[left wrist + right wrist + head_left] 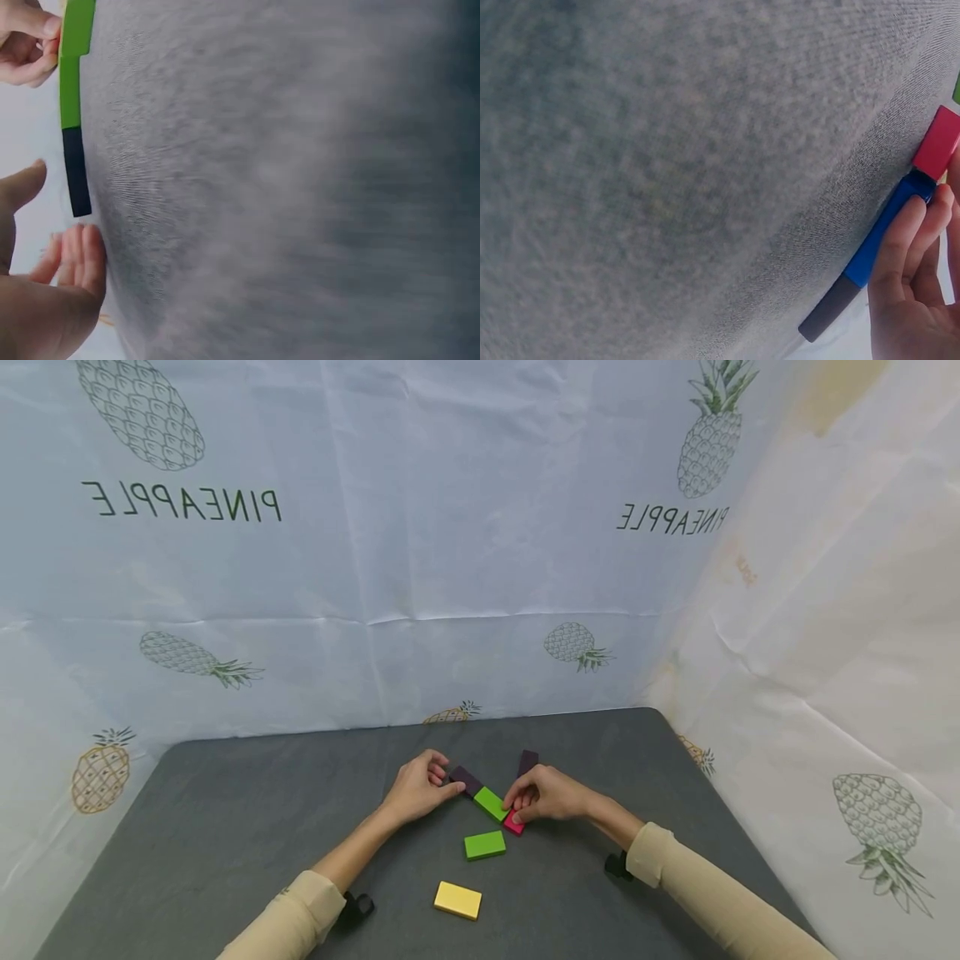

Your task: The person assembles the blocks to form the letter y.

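Note:
My right hand [553, 793] pinches a red block [513, 825] between thumb and fingers, at the near end of a V-shaped line of flat blocks. One arm of the V has a green block [491, 803] and then a dark block [466, 780]. Along the other arm, a blue block [885, 236] lies against my right fingertips, with another dark block [528, 762] beyond it. My left hand [423, 788] hovers beside the first dark block's outer end, thumb apart from the fingers [84, 251] and nothing between them.
A loose green block [484, 845] lies just in front of the V, and a yellow block [457, 900] lies nearer to me. Grey cloth covers the table [247, 810]. A white pineapple-print curtain [465, 560] hangs along the back and right side.

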The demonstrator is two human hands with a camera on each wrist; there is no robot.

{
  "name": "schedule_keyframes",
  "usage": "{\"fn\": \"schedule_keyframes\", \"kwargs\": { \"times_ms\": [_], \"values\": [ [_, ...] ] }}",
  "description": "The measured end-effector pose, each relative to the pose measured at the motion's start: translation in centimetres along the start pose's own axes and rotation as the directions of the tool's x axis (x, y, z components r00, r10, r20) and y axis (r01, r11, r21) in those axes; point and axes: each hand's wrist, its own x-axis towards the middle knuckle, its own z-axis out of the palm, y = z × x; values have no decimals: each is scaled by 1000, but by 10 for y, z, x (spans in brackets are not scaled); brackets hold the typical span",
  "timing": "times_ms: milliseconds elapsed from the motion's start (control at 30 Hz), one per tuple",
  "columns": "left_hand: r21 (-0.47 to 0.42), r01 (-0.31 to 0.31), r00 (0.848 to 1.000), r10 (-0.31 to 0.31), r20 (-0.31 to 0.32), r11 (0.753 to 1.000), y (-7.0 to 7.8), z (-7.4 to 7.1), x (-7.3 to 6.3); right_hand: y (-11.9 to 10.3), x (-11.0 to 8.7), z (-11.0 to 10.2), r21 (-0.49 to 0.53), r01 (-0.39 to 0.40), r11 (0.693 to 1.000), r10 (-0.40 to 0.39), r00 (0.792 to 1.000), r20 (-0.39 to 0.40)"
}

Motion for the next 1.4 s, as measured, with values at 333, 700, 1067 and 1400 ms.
{"fn": "schedule_keyframes", "kwargs": {
  "times_ms": [333, 700, 1067, 1400],
  "values": [
    [-83, -157, 969, 170, 181, 984, 8, -1, -21, 1, -4, 0, -2, -4, 1000, 4, 1000, -5],
    [-30, -229, 872, 219, 437, 973, 23, 14, -35, 5, -2, -1, 1, 23, 1000, -23, 1000, 6],
    [78, -275, 898, 227, 376, 958, 36, 26, -42, 2, 1, -1, -7, 15, 1000, -15, 1000, 1],
    [69, -229, 946, 205, 251, 971, 39, 41, -47, 1, 0, 0, -10, 12, 1000, -12, 1000, -1]
  ]
}}
